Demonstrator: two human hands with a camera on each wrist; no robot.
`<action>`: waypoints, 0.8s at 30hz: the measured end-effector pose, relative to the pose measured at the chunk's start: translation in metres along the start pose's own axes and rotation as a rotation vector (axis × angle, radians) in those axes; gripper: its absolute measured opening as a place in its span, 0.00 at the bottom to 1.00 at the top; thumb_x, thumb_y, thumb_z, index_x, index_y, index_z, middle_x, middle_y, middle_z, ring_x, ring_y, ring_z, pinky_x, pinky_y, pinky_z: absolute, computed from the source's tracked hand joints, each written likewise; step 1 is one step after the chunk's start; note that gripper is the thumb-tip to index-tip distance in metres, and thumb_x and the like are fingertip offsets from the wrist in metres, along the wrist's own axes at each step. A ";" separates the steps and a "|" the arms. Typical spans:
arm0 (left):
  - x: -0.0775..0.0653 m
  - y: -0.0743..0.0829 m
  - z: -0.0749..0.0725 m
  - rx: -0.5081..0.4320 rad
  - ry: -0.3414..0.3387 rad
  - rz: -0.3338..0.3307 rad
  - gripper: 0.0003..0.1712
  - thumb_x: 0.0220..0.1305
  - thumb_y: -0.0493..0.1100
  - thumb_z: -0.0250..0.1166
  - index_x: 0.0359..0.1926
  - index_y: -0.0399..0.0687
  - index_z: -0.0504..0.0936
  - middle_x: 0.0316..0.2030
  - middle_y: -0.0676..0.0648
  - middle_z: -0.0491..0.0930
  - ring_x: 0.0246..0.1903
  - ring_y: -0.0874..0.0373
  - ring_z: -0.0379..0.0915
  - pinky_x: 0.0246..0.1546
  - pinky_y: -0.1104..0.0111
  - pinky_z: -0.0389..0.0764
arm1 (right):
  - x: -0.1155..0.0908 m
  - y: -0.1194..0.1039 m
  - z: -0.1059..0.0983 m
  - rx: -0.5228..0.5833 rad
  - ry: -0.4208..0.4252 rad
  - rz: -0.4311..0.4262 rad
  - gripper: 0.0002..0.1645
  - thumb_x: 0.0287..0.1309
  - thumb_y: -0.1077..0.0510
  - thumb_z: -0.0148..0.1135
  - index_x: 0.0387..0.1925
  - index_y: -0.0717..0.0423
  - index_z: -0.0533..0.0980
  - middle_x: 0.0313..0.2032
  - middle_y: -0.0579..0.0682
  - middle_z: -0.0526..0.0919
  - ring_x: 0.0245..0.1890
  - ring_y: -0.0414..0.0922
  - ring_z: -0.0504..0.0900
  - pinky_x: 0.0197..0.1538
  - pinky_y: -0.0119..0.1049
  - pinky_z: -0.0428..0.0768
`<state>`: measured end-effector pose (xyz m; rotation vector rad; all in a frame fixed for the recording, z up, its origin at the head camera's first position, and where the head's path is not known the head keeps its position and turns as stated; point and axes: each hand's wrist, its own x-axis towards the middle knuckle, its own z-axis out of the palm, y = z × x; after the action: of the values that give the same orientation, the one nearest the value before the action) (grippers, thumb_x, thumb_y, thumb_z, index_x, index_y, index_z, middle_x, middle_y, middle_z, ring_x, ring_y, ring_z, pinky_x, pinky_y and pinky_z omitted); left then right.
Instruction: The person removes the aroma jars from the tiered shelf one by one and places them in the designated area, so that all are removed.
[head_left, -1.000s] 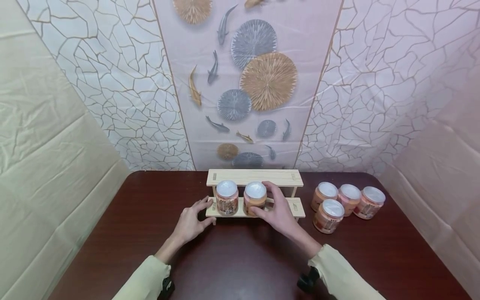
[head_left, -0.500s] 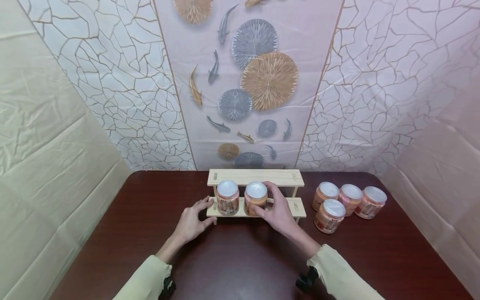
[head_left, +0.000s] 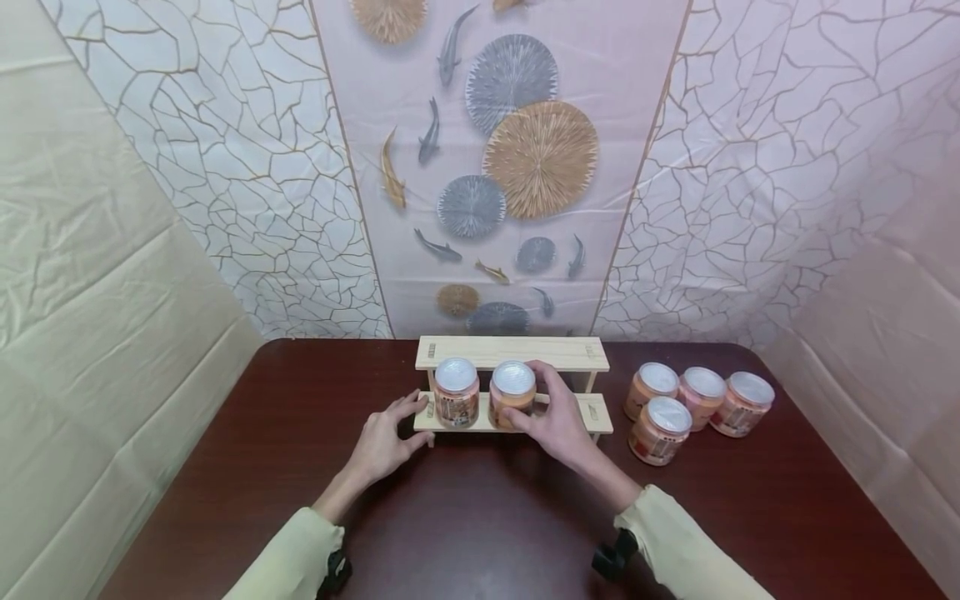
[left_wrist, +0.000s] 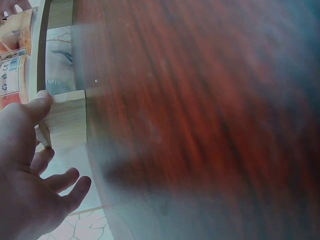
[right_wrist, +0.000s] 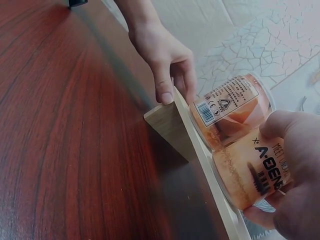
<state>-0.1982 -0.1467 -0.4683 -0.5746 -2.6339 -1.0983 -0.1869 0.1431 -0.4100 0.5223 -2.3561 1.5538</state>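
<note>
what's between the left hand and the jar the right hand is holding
Another jar, standing on the lower wooden shelf; the head view shows it between the left hand and the held jar.

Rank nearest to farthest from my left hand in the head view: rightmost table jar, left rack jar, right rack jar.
1. Left rack jar, just right of the left hand.
2. Right rack jar, held in the right hand.
3. Rightmost table jar, far right on the table.

your cream sleeves point(head_left: 288, 552), w/ orange-pink jars point(head_left: 457, 407) topped silvery-white, pale tan rack point(head_left: 517, 353), dk red-brown table point(head_left: 480, 517); bkgd cloth point(head_left: 277, 108) white w/ brown crackle, gold & grey fish point(head_left: 449, 58).
</note>
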 end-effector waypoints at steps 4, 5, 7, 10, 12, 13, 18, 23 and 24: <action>0.000 -0.001 0.001 -0.006 -0.003 -0.001 0.33 0.54 0.43 0.79 0.62 0.42 0.81 0.63 0.39 0.74 0.62 0.36 0.69 0.58 0.44 0.72 | 0.000 0.000 0.000 0.001 0.001 0.002 0.41 0.45 0.67 0.79 0.60 0.64 0.69 0.52 0.59 0.77 0.50 0.57 0.79 0.47 0.53 0.81; 0.000 -0.001 0.001 -0.009 -0.002 0.000 0.33 0.54 0.42 0.79 0.62 0.41 0.81 0.63 0.39 0.74 0.62 0.35 0.69 0.58 0.44 0.72 | 0.001 -0.001 -0.001 0.001 0.000 0.003 0.41 0.45 0.67 0.79 0.60 0.64 0.69 0.52 0.59 0.77 0.50 0.57 0.79 0.47 0.53 0.82; 0.000 -0.001 0.000 -0.010 -0.003 0.001 0.33 0.54 0.42 0.79 0.62 0.41 0.81 0.63 0.38 0.74 0.62 0.35 0.69 0.58 0.44 0.72 | 0.001 -0.001 -0.001 0.002 -0.001 0.004 0.41 0.44 0.67 0.79 0.60 0.64 0.69 0.52 0.59 0.77 0.50 0.57 0.79 0.47 0.52 0.82; 0.000 -0.001 0.000 -0.008 -0.002 0.006 0.33 0.54 0.42 0.79 0.61 0.41 0.81 0.63 0.38 0.74 0.62 0.35 0.69 0.58 0.44 0.72 | 0.002 -0.003 -0.003 0.000 -0.004 0.003 0.41 0.45 0.67 0.79 0.60 0.63 0.69 0.52 0.59 0.77 0.49 0.57 0.79 0.46 0.52 0.82; 0.000 -0.001 0.000 -0.006 -0.001 0.007 0.33 0.54 0.42 0.79 0.61 0.42 0.81 0.63 0.39 0.75 0.62 0.35 0.69 0.58 0.44 0.72 | 0.002 -0.004 -0.005 -0.004 -0.005 -0.002 0.41 0.45 0.67 0.79 0.60 0.63 0.69 0.52 0.59 0.77 0.48 0.57 0.79 0.46 0.51 0.83; 0.001 -0.001 0.000 -0.006 0.001 0.009 0.33 0.54 0.42 0.79 0.61 0.42 0.81 0.63 0.39 0.75 0.62 0.35 0.69 0.58 0.45 0.72 | 0.003 -0.005 -0.006 -0.006 -0.004 -0.003 0.41 0.45 0.67 0.79 0.60 0.63 0.69 0.52 0.59 0.77 0.48 0.57 0.79 0.46 0.51 0.83; 0.001 -0.001 0.000 -0.005 -0.001 0.004 0.33 0.54 0.42 0.79 0.61 0.42 0.81 0.63 0.40 0.75 0.62 0.36 0.69 0.58 0.45 0.72 | 0.003 -0.007 -0.010 -0.031 0.001 -0.007 0.41 0.45 0.66 0.79 0.61 0.62 0.69 0.52 0.59 0.78 0.48 0.55 0.80 0.47 0.49 0.83; 0.000 -0.002 0.000 0.002 -0.004 0.000 0.33 0.54 0.43 0.78 0.62 0.42 0.81 0.63 0.40 0.75 0.62 0.35 0.69 0.58 0.45 0.72 | 0.004 -0.008 -0.016 -0.049 0.011 -0.035 0.41 0.45 0.66 0.79 0.60 0.63 0.69 0.51 0.60 0.79 0.46 0.57 0.82 0.46 0.52 0.83; 0.000 -0.002 0.000 0.001 -0.003 0.001 0.33 0.54 0.43 0.78 0.61 0.42 0.81 0.63 0.40 0.74 0.62 0.35 0.69 0.58 0.45 0.72 | 0.004 -0.008 -0.018 -0.056 0.015 -0.043 0.40 0.45 0.66 0.79 0.60 0.64 0.69 0.50 0.61 0.79 0.46 0.57 0.82 0.46 0.52 0.82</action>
<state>-0.1993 -0.1479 -0.4694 -0.5785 -2.6360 -1.0969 -0.1863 0.1561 -0.3945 0.5431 -2.3543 1.4641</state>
